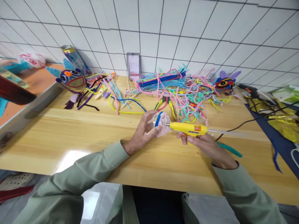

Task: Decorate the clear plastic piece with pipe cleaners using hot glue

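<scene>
My left hand (144, 132) grips a clear, rounded plastic piece (165, 119), perhaps a bottle end, with a blue pipe cleaner strip (158, 119) across it. In my right hand (205, 144) is a yellow hot glue gun (184, 128), fingers wrapped round its handle and trigger. The gun's metal tip points left and meets the plastic piece or lies just in front of it. A clear glue stick (221, 133) sticks out of its rear. Below my right hand lies a teal curved handle (230, 149), partly hidden.
Behind my hands lies a heap of coloured pipe cleaners (187, 99), with yellow-handled pliers (172, 109) among them. Decorated animal-like faces (72, 78) stand left and right. A can (74, 59) and a phone (134, 67) lean by the tiled wall. A black cable (243, 123) crosses at right.
</scene>
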Available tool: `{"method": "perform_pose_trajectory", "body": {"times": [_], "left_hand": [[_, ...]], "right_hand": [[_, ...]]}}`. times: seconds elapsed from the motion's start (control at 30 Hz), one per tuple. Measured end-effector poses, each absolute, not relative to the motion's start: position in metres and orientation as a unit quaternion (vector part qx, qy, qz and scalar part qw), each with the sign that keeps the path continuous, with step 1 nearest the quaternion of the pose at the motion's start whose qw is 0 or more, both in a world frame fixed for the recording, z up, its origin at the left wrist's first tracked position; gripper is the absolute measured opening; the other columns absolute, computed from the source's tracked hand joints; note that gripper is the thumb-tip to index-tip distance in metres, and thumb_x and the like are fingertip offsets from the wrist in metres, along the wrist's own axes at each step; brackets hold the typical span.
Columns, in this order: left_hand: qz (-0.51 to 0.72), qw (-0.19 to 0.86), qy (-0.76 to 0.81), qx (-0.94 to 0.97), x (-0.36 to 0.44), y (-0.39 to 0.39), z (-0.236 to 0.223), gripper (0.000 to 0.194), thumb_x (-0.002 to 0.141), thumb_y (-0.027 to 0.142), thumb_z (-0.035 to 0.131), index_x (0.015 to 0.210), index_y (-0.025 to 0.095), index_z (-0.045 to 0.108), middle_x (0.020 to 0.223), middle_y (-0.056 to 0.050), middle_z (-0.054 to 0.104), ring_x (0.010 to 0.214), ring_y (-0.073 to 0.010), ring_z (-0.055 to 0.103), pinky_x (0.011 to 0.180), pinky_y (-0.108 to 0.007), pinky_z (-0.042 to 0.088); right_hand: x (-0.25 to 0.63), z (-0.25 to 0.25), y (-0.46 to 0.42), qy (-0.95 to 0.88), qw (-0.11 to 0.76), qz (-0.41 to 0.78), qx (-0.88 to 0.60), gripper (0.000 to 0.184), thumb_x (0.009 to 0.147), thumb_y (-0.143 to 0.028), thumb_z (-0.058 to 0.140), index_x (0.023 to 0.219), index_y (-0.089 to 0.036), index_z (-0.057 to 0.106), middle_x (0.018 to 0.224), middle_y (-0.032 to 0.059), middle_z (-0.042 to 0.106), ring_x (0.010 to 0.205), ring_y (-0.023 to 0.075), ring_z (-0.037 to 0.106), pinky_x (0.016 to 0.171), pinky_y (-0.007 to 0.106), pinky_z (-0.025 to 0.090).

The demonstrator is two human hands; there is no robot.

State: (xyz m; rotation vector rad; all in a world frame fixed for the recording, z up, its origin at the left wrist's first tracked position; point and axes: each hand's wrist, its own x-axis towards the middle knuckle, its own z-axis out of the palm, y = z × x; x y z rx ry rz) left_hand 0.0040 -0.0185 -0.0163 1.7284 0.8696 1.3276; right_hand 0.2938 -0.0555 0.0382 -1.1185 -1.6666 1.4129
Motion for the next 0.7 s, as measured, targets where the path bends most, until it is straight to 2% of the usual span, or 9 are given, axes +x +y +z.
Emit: {"method": "perform_pose_trajectory", "body": {"times": [0.3,0.43,0.7], "left_hand": [[0.505,0.403,0.336,0.685,0.0041,-0.0196,-0.0176,0.061,0.103,0.055,0.068,0.155,0.03,0.048,0.158,-0.013,0.055,0.153,-0.0315,0.055,0.133,-0.057,0.044],[0.501,0.405,0.332,0.689,0.0039,-0.0201,-0.0181,0.061,0.104,0.056,0.067,0.155,0.03,0.047,0.158,-0.013,0.056,0.152,-0.0313,0.055,0.131,-0.057,0.046],[0.502,0.406,0.322,0.692,0.0029,-0.0203,-0.0184,0.059,0.104,0.053,0.067,0.155,0.029,0.048,0.159,-0.014,0.056,0.154,-0.0321,0.054,0.131,-0.057,0.045]], "right_hand": [[0.289,0.0342,-0.0569,-0.637,0.335,0.557,-0.415,0.039,0.096,-0.057,0.076,0.108,-0.02,0.082,0.106,0.0104,0.079,0.08,0.0201,0.066,0.077,0.038,0.061],[0.2885,0.0336,-0.0581,-0.634,0.338,0.554,-0.42,0.039,0.096,-0.057,0.076,0.109,-0.022,0.083,0.11,0.0107,0.08,0.085,0.0219,0.069,0.08,0.039,0.061],[0.2873,0.0345,-0.0597,-0.626,0.338,0.575,-0.404,0.038,0.096,-0.057,0.076,0.109,-0.022,0.082,0.109,0.0101,0.08,0.084,0.0209,0.068,0.08,0.038,0.06]]}}
